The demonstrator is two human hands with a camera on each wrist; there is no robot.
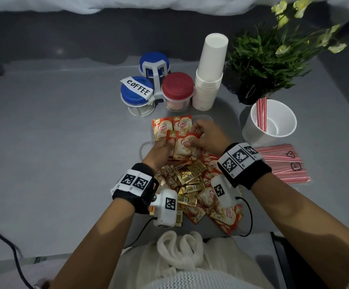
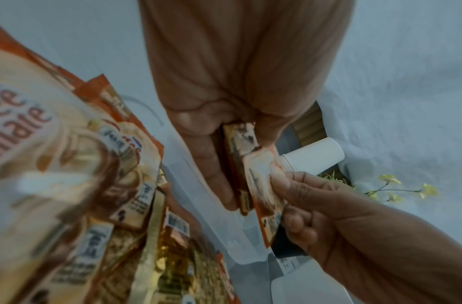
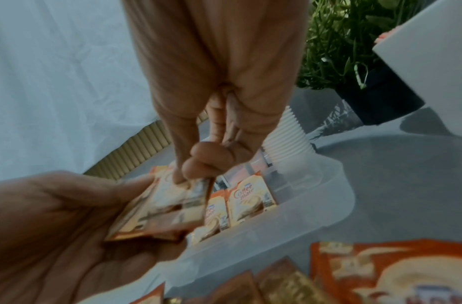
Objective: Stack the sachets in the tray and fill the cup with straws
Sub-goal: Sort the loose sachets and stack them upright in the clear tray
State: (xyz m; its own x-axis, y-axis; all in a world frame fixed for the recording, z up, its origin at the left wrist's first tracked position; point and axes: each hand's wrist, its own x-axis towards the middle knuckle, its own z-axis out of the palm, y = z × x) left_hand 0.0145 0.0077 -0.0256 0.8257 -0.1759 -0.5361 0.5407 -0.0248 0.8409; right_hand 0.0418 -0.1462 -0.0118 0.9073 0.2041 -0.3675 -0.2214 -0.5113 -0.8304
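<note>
On the grey table (image 1: 65, 132) a rack of three jars stands at the far middle, two with blue lids and one with a red lid (image 1: 177, 86); the near-left jar carries a paper label reading COFFEE (image 1: 137, 88); just right of them rises a stack of white paper cups (image 1: 209, 74), with a potted green plant (image 1: 267, 59) further right. The white cup (image 1: 272, 122) stands at the right, near the plant, with a few red-striped straws (image 1: 261, 113) leaning upright against its far-left wall; a flat pack of red-striped straws (image 1: 284, 163) lies just near of it, long axis running left to right. A loose heap of gold and orange sachets (image 1: 192, 184) covers the table between the two wrists, lying at all angles. The clear plastic tray (image 3: 289, 232) sits just beyond the heap; two Coffee-mate sachets (image 1: 172, 126) lie side by side in its far end, tops pointing away. Over the tray the left hand (image 1: 159, 151) grips a small bundle of orange sachets (image 1: 185, 146), long axis pointing far-near, thumb on top and fingers curled beneath; the right hand (image 1: 208, 137) pinches the front sachet of that bundle between thumb and fingertips; both hands partly hide the tray's middle.
</note>
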